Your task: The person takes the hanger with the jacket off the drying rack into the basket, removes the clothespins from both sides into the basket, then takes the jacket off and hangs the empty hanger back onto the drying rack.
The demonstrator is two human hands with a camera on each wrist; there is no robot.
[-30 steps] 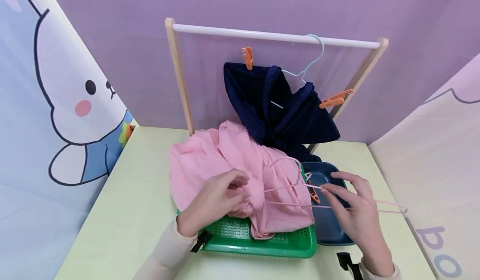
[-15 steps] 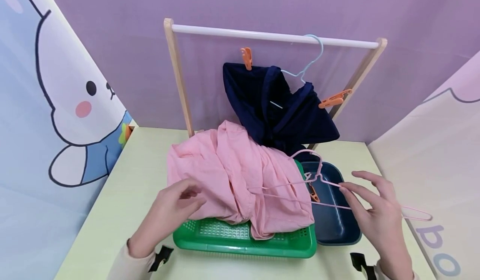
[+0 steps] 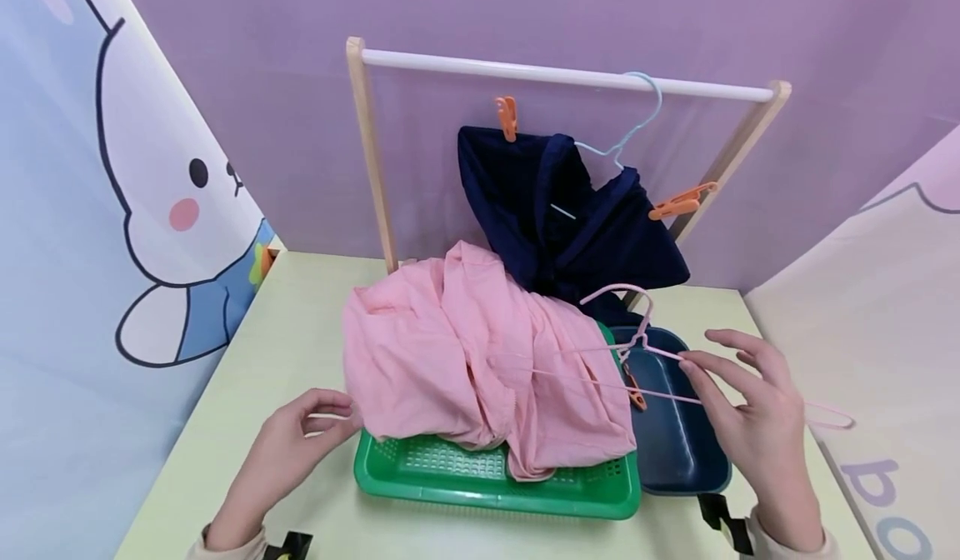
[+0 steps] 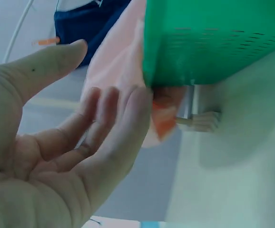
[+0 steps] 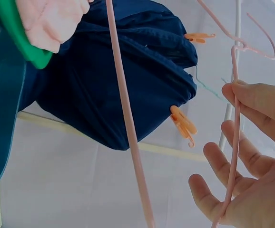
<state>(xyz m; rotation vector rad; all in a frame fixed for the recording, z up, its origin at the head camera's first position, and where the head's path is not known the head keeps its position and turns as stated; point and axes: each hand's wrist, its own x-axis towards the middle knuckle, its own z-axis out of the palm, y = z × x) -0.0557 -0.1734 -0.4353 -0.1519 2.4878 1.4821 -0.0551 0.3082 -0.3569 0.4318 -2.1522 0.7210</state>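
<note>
My right hand pinches one shoulder of a thin pink clothes hanger between thumb and index finger, the other fingers spread. Leftward, the hanger's far arm reaches over a bunched pink garment; whether it lies inside the cloth I cannot tell. That garment is heaped in a green basket and spills over its back and left side. At the garment's left edge is my left hand, fingers loosely bent; in the left wrist view its fingertips overlap the cloth, with no grip visible.
Behind the basket stands a rack with a white bar. A navy garment hangs there on a light blue hanger, with orange clothespins on it. A dark blue tray holding clothespins is right of the basket.
My left hand has moved left and down from the garment's middle to its left edge. My right hand has drawn the hanger rightward, then barely shifted.
</note>
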